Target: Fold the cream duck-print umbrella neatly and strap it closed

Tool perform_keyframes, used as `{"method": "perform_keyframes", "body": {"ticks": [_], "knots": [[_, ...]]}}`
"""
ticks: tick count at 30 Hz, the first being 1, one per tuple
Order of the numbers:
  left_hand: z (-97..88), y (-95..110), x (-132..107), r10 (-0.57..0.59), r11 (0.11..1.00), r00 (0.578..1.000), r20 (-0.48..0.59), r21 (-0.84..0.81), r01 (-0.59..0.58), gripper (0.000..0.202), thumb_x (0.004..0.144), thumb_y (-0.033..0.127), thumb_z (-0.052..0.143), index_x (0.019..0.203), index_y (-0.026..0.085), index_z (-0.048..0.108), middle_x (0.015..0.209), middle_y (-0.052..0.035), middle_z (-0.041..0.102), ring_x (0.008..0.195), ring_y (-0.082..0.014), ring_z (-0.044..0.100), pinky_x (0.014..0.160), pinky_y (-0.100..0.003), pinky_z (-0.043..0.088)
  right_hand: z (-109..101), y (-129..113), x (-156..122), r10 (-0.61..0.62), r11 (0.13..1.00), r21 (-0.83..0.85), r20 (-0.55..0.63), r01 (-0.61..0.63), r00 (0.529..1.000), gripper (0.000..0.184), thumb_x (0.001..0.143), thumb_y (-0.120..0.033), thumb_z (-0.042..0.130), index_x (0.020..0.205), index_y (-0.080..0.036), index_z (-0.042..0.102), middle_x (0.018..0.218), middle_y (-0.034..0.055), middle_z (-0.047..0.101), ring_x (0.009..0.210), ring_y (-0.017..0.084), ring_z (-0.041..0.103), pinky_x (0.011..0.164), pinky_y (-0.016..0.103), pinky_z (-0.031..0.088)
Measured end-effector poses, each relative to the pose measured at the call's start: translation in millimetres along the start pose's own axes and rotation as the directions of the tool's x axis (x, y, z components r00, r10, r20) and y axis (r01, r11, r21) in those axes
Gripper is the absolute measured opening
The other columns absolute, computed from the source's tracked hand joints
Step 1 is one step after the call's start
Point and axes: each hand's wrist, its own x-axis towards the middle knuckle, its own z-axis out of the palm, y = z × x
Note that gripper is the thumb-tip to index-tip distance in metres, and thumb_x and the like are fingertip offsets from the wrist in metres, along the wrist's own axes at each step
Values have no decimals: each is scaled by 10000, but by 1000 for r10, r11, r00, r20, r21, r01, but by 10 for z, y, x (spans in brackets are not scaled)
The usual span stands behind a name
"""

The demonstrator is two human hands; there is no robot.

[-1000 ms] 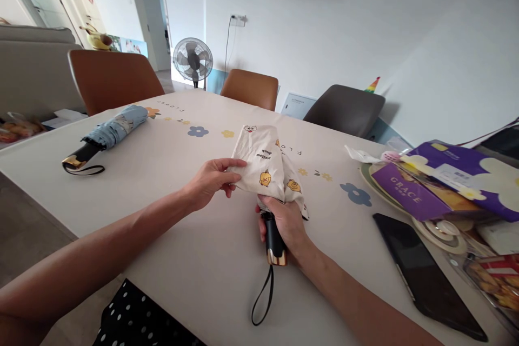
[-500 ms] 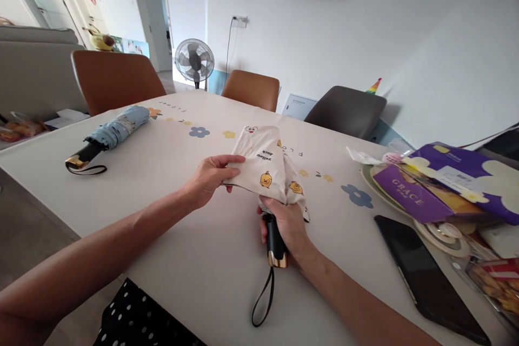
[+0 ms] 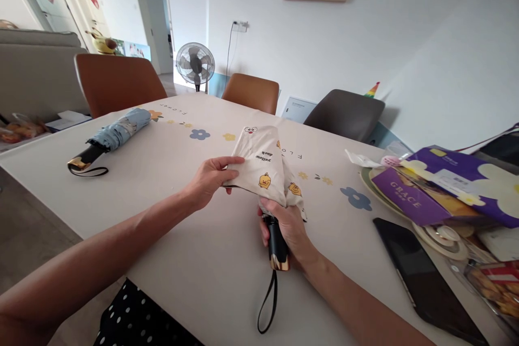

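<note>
A cream folding umbrella with yellow duck prints is held over the table, its canopy collapsed and its cloth loose. My left hand pinches the left edge of the cloth between thumb and fingers. Around the base of the canopy, just above the black and gold handle, my right hand is closed. A black wrist strap hangs from the handle's end. On the table's left side lies a second folding umbrella, light blue and furled, with a similar black and gold handle and strap.
The white table carries flower prints. At right lie a black phone, a purple box on a plate and a pack of food. Chairs and a fan stand beyond the far edge.
The view has tilted up slightly. Both hands keep the same hold on the cream umbrella, and its cloth has barely shifted.
</note>
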Motion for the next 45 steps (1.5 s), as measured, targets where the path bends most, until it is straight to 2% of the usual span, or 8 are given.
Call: {"method": "perform_keyframes", "body": {"ticks": [7,12,16,21,25,29,39,45], "knots": [[35,-86,-16,9,990,1000,20,140,-12,392,687,207,611,1075,163,630,619,18,569,456,-63,454,462,-226,456,-58,-15,16,63,995,71,55,-67,997,552,762,-671,412,633,-151,544,363,-18,451,278,97,399,302,220,360],[5,-184,20,-70,972,996,60,229,55,400,697,224,602,1094,178,606,626,18,573,433,-74,480,493,-254,469,-57,-25,26,63,998,31,18,-63,998,489,763,-614,474,594,-157,524,324,-16,445,263,102,402,297,211,340],[-49,-224,51,-71,975,994,78,217,53,465,652,203,638,1112,226,572,896,-26,614,609,-108,563,524,-240,467,-12,-39,-5,45,996,-76,-25,-46,999,422,729,-550,552,559,-168,501,289,-26,426,239,107,389,276,216,347],[-109,-104,178,-62,997,997,-36,31,64,452,690,399,653,1075,183,556,973,-66,612,825,-154,584,738,-282,467,20,-39,-41,24,991,-133,8,-23,1000,383,716,-508,586,562,-171,491,289,-40,420,243,102,380,271,218,364],[-94,32,362,-76,994,988,-138,-83,65,418,673,534,625,811,142,584,775,-32,566,636,-105,519,591,-240,427,12,-13,-50,25,987,-159,40,-19,999,366,719,-475,596,556,-166,491,294,-34,432,251,99,384,275,215,368],[-41,80,510,-67,992,958,-280,-125,33,334,643,473,667,740,178,543,648,31,480,534,-74,436,484,-204,354,14,-8,-54,11,987,-160,37,-5,999,357,705,-469,610,555,-169,484,303,-35,430,257,103,395,270,215,365],[-15,-45,593,-44,996,951,-307,-88,18,252,666,386,648,726,178,519,617,34,482,525,-79,428,482,-206,364,42,-70,-43,68,986,-153,22,-64,997,347,672,-462,629,553,-168,488,310,-31,441,248,106,400,264,223,368],[-28,-127,606,147,987,909,-390,120,-108,216,725,386,575,819,200,518,677,23,530,551,-98,466,480,-205,341,-9,15,-26,8,995,-99,29,-5,1000,384,728,-503,574,570,-159,511,302,-28,436,256,110,404,283,226,379]]}}
